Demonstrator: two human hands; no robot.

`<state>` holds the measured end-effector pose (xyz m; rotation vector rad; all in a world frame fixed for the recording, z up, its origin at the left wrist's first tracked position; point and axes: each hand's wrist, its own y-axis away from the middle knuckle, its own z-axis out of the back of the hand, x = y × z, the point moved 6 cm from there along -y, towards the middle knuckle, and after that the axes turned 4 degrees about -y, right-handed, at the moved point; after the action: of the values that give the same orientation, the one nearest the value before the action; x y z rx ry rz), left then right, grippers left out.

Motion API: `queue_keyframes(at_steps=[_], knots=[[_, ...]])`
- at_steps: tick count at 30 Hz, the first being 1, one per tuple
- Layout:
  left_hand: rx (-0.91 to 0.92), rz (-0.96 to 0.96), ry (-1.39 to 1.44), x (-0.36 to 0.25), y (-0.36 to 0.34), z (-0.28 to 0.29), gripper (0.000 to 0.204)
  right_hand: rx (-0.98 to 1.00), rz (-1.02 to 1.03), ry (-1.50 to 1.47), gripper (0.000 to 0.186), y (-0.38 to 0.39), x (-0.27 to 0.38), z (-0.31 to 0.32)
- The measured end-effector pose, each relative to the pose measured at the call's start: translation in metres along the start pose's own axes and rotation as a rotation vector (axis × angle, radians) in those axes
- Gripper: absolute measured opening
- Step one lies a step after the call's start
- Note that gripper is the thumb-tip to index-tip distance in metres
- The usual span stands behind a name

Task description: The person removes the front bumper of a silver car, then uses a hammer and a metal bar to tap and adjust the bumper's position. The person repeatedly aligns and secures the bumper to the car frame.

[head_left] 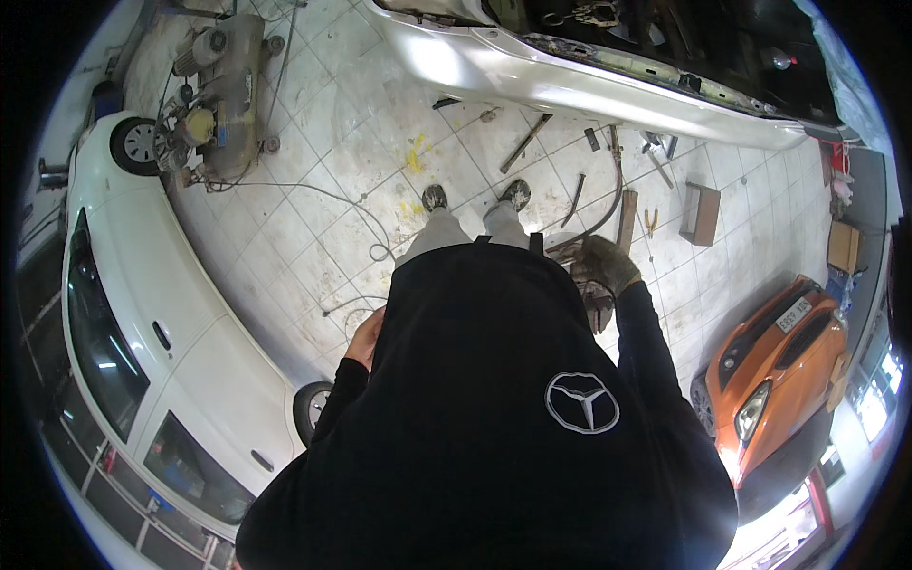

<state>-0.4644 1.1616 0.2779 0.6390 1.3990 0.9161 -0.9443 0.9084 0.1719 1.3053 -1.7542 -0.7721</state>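
Note:
My right hand (610,263), in a worn grey-brown work glove, is at the right side of my body with its fingers curled in. Dark, rusty-looking metal gear (598,310) shows just below the glove, and a dark hose (608,204) runs from the floor ahead up toward it. What the glove grips is too hidden to name. Bare and low at my left side, my left hand (364,337) lies close against the black jacket. The jacket hides most of its fingers.
Ahead stands a silver car body (570,76) with exposed edges. Bars, pliers (651,222), a wooden piece (627,220) and a brown box-shaped piece (702,215) lie on the tiles. A compressor (223,95) and white car (180,332) flank the left, an orange car (774,366) the right.

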Motion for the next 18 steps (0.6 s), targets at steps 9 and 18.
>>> queue_keyframes(at_steps=[9, 18], knots=[[0.019, 0.096, 0.709, 0.012, -0.046, 0.113, 0.041, -0.128, 0.533, 1.354, 0.043, 0.061, 0.01, -0.165], [0.173, -0.049, 0.509, -0.126, -0.059, 0.144, 0.024, -0.275, 0.583, 0.369, 0.034, 0.118, 0.02, -0.198]])
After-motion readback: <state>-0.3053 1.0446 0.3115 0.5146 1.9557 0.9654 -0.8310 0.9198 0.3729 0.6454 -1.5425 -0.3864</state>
